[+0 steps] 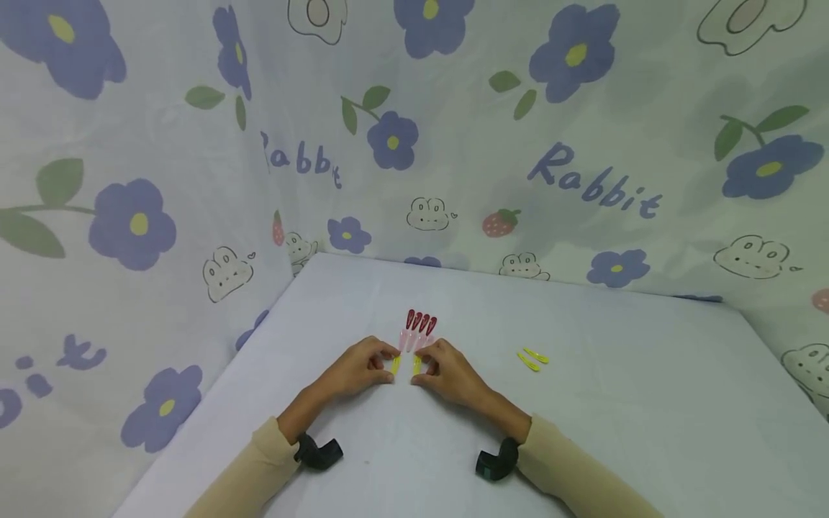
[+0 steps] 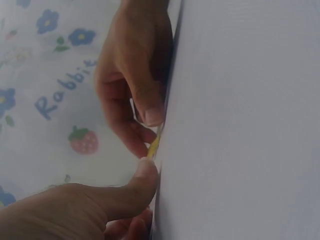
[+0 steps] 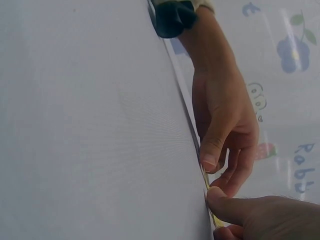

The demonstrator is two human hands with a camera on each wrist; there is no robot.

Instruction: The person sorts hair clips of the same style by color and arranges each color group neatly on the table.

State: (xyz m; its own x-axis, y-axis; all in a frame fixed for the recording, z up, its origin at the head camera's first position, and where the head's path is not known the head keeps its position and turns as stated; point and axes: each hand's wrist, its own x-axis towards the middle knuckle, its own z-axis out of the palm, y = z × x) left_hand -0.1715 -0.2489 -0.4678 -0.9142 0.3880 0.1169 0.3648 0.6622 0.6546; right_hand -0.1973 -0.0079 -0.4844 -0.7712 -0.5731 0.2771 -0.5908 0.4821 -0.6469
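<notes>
My left hand (image 1: 359,365) pinches a yellow snap hair clip (image 1: 396,365) by its two ends, index finger at the far end and thumb at the near end. Mirroring it, my right hand (image 1: 455,370) pinches another yellow snap hair clip (image 1: 417,365) the same way. The clips lie a small gap apart, right at the tabletop. Just beyond the fingertips is a row of pink clips (image 1: 411,339), partly hidden by my right hand. Several red clips (image 1: 417,321) fan out side by side beyond the pink row. In the right wrist view, yellow (image 3: 217,220) shows between my right thumb and finger.
Two more yellow clips (image 1: 536,355) lie to the right of my right hand on the white-covered table (image 1: 622,403). A patterned cloth wall (image 1: 466,165) stands behind the table and along its left. Black wrist devices (image 1: 497,462) sit at both sleeves.
</notes>
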